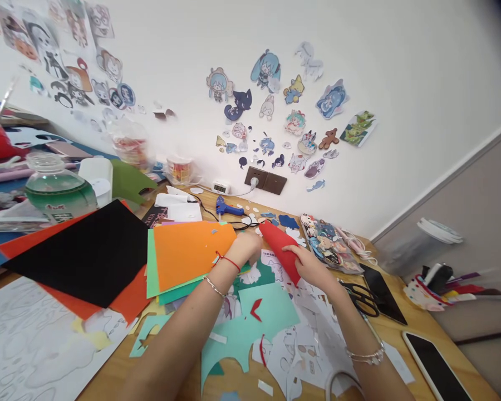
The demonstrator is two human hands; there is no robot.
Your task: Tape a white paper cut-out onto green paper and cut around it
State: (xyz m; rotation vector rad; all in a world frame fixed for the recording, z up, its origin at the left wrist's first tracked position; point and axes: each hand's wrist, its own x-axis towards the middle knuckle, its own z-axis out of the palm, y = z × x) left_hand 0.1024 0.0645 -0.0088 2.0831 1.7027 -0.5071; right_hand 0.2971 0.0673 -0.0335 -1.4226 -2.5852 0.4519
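My right hand (311,267) grips a red sheet (279,245), of paper or felt, by its right edge, and the sheet is tilted up off the table. Close to the sheet's left side is my left hand (249,246); its fingers are turned away and hidden, so what they hold cannot be seen. Under my left wrist lies a stack topped by an orange sheet (187,253). Between my forearms rest a cut mint-green sheet (271,309), a small red scrap (256,309) and white paper offcuts (309,348). Black-handled scissors (363,299) lie beside my right wrist.
A blue glue gun (229,208) lies behind my left hand. Black sheet (87,250) and green bottle (58,189) are on the left. To the right are a sticker pouch (328,242), a dark tablet (383,292), a phone (436,367) and a pen holder (426,298).
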